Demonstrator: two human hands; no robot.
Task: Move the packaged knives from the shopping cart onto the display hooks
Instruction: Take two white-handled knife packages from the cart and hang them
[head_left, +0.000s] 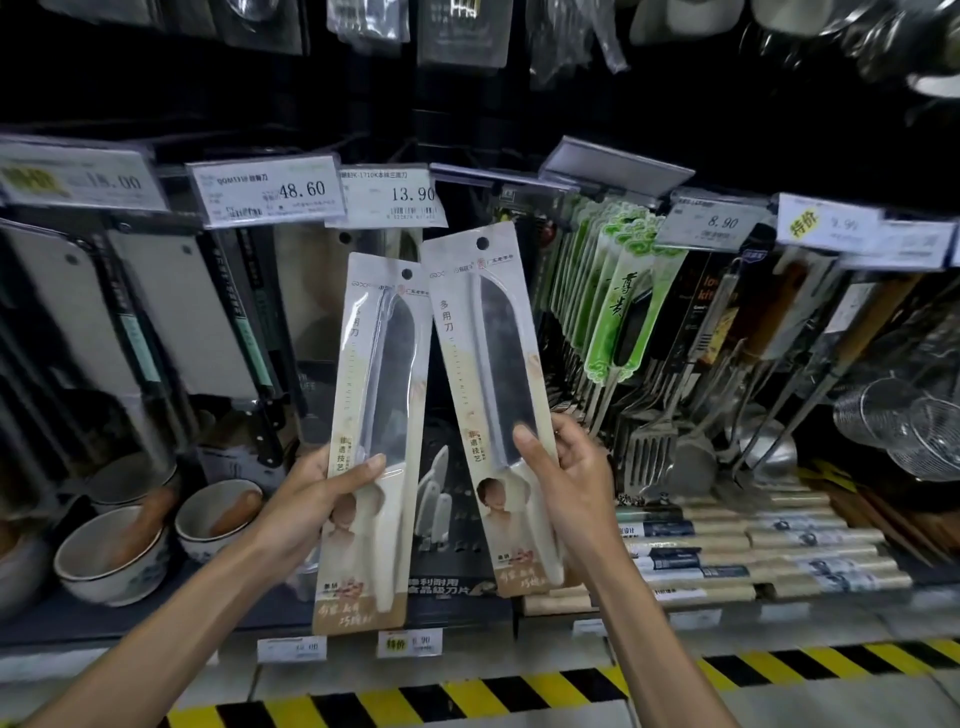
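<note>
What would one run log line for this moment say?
left hand: holds left pack | right hand: holds right pack | both packs: upright, not yet hung

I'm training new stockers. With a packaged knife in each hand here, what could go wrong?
The left hand grips the left knife package low, the right hand the right knife package likewise, far from the hang holes, so threading a hook may be shaky. The right one's top nears the 13.90 price tag and might knock it.
</note>
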